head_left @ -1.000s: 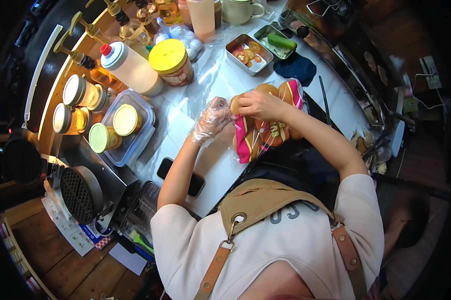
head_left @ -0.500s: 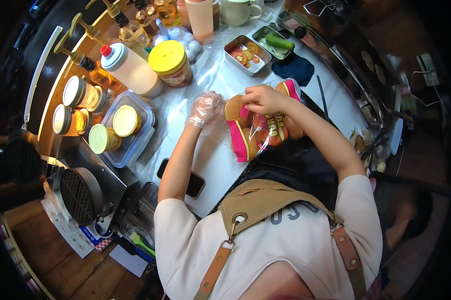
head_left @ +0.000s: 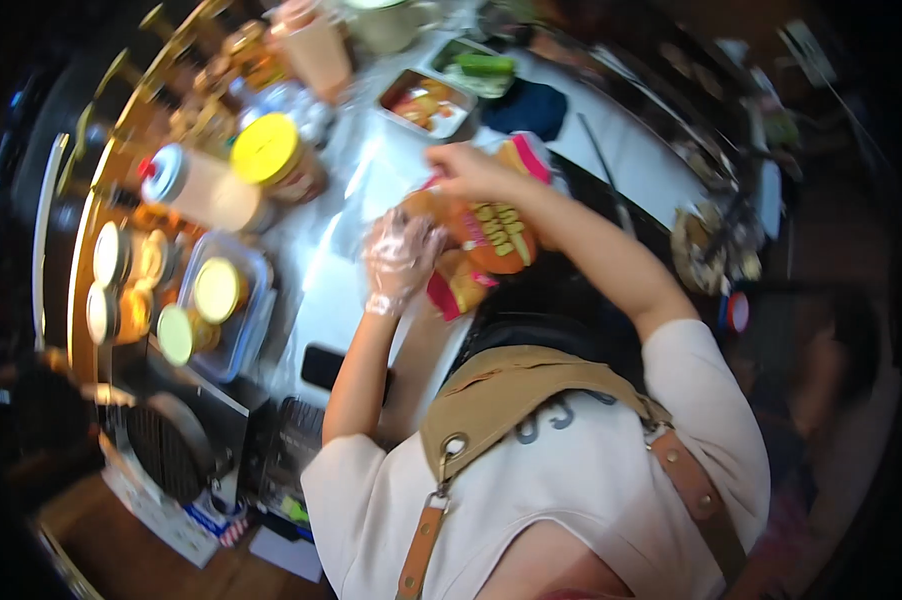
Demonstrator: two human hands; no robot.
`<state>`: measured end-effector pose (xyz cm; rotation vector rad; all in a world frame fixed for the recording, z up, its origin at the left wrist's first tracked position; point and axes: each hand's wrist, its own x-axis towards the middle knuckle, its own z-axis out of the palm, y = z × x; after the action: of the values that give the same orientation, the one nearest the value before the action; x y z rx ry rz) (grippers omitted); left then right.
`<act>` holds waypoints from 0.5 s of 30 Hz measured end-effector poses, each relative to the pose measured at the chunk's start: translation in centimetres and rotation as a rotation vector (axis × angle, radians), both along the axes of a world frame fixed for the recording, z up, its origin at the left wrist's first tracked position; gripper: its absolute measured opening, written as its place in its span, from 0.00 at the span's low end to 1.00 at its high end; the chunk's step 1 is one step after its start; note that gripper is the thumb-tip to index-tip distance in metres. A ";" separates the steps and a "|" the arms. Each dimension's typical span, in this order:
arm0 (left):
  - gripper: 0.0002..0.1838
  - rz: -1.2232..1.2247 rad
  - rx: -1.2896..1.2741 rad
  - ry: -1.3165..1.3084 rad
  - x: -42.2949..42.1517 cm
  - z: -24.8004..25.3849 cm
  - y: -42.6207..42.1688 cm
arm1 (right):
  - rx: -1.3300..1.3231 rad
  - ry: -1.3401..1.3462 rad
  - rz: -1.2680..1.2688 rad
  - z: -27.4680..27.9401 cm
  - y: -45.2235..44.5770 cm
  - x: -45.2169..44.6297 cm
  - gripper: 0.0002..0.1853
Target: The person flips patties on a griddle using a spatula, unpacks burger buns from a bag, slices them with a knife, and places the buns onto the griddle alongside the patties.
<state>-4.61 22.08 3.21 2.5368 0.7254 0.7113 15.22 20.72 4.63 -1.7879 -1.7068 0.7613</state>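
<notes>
A clear plastic bag of round burger buns [head_left: 496, 240], printed in pink and yellow, lies at the counter's near edge. My right hand [head_left: 461, 172] is closed in a pinch on the bag's upper left edge. My left hand [head_left: 403, 255], in a thin see-through glove, is against the bag's left end, close to a bun [head_left: 426, 207]. Its fingers are bent, but blur hides whether they grip the bun. Beyond the bag stand a metal tray of sliced tomatoes [head_left: 427, 103] and a tray with a cucumber [head_left: 486, 66].
On the left are a yellow-lidded tub [head_left: 267, 148], a white bottle [head_left: 206, 190] and a plastic box [head_left: 241, 330] with jars in and beside it. A phone [head_left: 323, 367] lies by my left forearm. A round waffle iron [head_left: 166, 445] stands lower left. A dark cloth [head_left: 527, 108] is behind the bag.
The view has turned and blurred. My left hand has come from beside the bag to against its left end, its fingers more bent. My right hand still pinches the bag's edge.
</notes>
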 end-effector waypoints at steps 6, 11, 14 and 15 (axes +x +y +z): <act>0.10 0.003 -0.195 0.066 2.2 -2.0 -1.9 | 0.186 0.004 -0.039 -0.2 -2.5 -2.9 0.06; 0.08 0.000 -0.068 -0.009 2.9 -1.8 -3.1 | 0.142 -0.307 0.037 -3.0 -0.4 -0.9 0.03; 0.06 0.035 -0.043 -0.014 3.2 -1.2 -3.5 | 0.103 -0.267 0.056 -1.9 0.1 0.2 0.07; 0.06 0.053 -0.039 -0.007 3.2 -0.9 -3.5 | 0.110 -0.258 0.073 -1.2 -0.3 -0.2 0.07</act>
<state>-1.41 18.63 2.34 2.4872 0.7998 0.7157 15.05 20.47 3.44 -1.8186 -1.9487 0.4704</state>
